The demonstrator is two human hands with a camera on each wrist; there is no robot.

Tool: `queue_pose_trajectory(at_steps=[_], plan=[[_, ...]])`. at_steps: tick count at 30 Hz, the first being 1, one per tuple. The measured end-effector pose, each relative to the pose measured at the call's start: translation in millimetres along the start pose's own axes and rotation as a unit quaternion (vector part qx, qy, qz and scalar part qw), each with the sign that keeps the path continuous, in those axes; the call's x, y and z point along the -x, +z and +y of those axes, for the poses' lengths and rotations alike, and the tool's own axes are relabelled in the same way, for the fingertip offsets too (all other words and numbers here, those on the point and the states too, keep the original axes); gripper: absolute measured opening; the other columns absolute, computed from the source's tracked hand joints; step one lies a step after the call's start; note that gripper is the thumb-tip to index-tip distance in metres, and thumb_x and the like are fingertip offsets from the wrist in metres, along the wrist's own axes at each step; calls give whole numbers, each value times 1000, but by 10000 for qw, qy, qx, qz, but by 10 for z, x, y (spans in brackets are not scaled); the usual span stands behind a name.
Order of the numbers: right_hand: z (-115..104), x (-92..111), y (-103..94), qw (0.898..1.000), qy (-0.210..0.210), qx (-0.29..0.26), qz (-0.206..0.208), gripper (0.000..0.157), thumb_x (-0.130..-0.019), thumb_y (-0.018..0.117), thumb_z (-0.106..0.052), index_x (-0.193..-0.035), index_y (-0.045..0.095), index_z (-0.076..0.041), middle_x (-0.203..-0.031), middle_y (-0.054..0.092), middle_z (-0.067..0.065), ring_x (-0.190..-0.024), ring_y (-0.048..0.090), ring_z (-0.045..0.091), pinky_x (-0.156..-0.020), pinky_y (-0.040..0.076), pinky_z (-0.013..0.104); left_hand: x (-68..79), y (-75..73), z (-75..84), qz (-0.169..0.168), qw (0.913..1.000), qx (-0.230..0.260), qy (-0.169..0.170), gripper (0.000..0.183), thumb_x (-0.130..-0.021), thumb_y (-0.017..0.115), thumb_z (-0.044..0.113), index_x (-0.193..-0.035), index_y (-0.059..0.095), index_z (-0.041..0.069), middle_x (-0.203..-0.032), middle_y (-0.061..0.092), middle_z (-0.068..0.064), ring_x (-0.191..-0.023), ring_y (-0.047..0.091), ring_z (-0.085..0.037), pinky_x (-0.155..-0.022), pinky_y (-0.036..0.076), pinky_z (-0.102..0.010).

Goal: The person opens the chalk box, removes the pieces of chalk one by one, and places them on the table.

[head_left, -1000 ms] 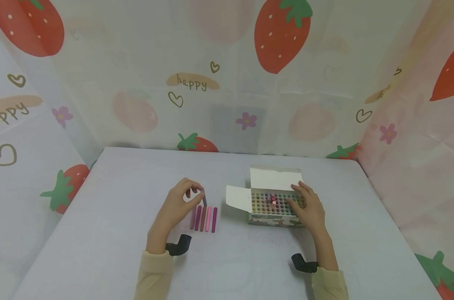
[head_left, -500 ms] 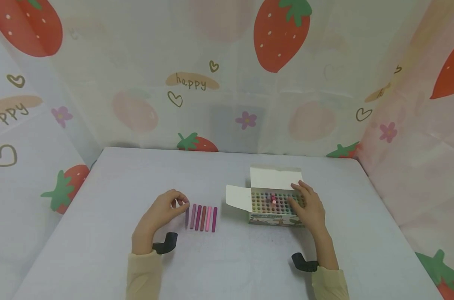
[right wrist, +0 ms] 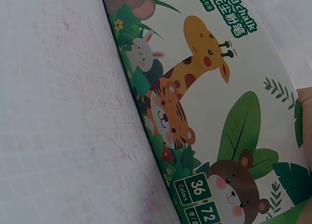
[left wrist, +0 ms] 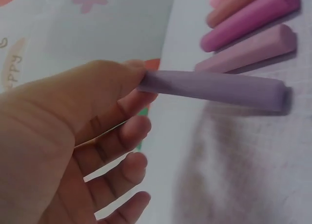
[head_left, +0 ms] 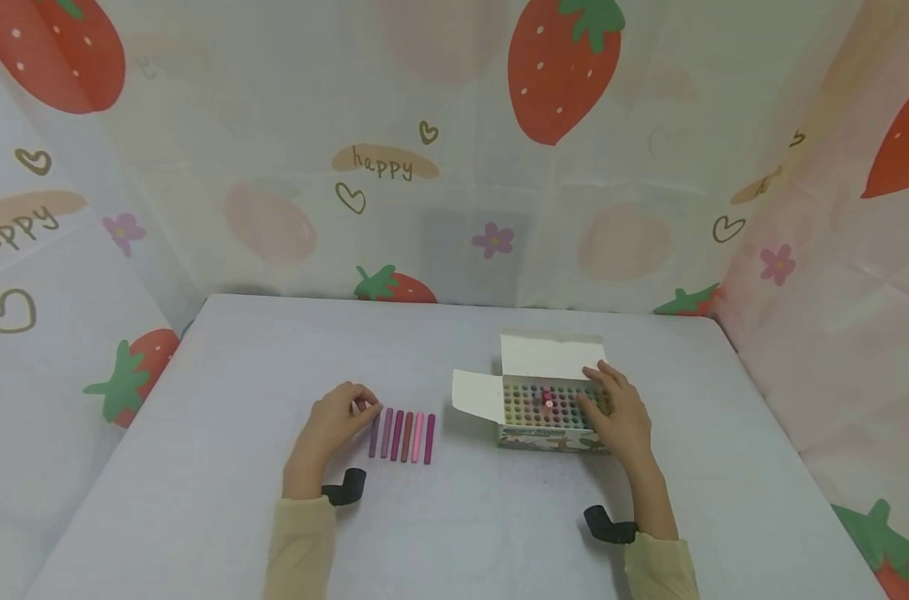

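Note:
My left hand (head_left: 334, 425) pinches the far end of a pale purple chalk stick (left wrist: 214, 91) between thumb and finger. The stick's near end meets the tabletop in the left wrist view, at the left end of a row of chalk. Beside it lie several sticks in mauve, magenta, brown and pink, among them a magenta stick (head_left: 429, 439) at the right end. My right hand (head_left: 625, 421) rests on the right side of an open chalk box (head_left: 547, 439), whose printed animal front (right wrist: 204, 112) fills much of the right wrist view.
The box's side flap (head_left: 477, 396) and lid (head_left: 553, 356) stand open to the left and back. Chalk ends fill its top, and a few pink ones (head_left: 548, 404) stick up. A white cloth covers the table (head_left: 499, 533); strawberry-print curtains (head_left: 304, 108) surround it.
My left hand has carried the purple chalk from above the row to its left end, lowering it onto the table. The right hand stays in place on the box.

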State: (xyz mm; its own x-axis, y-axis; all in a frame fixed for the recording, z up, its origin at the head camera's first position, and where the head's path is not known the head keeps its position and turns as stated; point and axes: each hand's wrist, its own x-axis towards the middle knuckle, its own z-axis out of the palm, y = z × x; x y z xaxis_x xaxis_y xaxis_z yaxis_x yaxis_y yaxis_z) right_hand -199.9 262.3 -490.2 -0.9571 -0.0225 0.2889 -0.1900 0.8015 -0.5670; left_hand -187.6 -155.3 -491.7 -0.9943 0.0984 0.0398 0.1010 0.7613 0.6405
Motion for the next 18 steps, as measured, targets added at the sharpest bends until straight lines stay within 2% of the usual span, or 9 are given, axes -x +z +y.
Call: queue_pose_trajectory(at_steps=[5,10,18], plan=[[15,-9,-3,10000,-12,-10,-17,44,-89,62,-29,-129,52,-15,-144,38,10,-124,40,38,-91,34,60,-15,71,-1,305,9991,-288,-8,16,-87,64,27,-92,66,12,-81,56,-1,-68,49,-14,-69,36,-35],[11,-6,-8,10000,6,-13,-38,44,-89,62,-28,-129,52,-15,-145,37,10,-124,39,38,-90,34,60,-19,127,-8,516,9970,-557,-165,18,-85,65,30,-90,67,12,-81,59,-3,-72,53,-18,-72,40,-40],[-4,-1,-12,10000,-18,-41,-47,43,-89,61,-28,-129,52,-14,-144,37,11,-124,39,39,-90,34,61,-32,217,-45,459,9957,-720,-360,21,-85,66,33,-91,67,12,-80,57,-2,-74,52,-19,-72,39,-39]])
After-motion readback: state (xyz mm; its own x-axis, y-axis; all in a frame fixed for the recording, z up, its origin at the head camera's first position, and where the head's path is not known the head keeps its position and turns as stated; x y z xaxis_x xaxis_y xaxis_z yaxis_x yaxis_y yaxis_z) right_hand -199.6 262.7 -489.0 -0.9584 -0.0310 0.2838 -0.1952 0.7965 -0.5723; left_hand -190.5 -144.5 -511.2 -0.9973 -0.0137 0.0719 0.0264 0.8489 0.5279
